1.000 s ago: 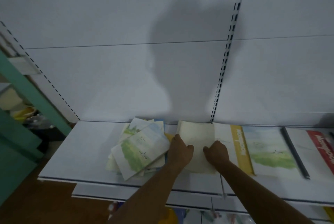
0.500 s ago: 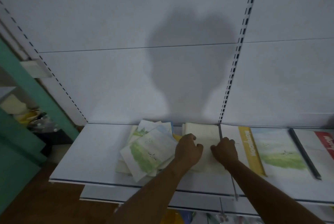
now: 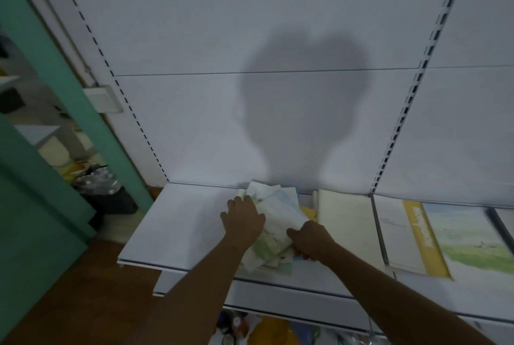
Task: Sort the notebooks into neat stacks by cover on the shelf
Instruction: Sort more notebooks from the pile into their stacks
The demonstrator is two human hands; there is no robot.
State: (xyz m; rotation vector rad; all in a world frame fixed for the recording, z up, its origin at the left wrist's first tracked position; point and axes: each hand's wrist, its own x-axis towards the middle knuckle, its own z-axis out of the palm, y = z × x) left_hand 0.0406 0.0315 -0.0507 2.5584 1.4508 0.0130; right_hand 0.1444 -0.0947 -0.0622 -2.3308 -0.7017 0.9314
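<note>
Both hands are gripping the messy notebook pile (image 3: 274, 222): left hand (image 3: 244, 221) fingers spread on top, right hand (image 3: 311, 241) fingers curling around its near edge.

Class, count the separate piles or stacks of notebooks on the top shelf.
3: a messy pile under both hands, a cream-covered stack beside it, a yellow-banded notebook rightmost. More may lie beyond the frame edge.

Green door frame (image 3: 59, 88) at 9 o'clock w/ a white wall switch (image 3: 103, 100) beside it, black bin bag (image 3: 104, 191) (shiny contents, unclear) below.
</note>
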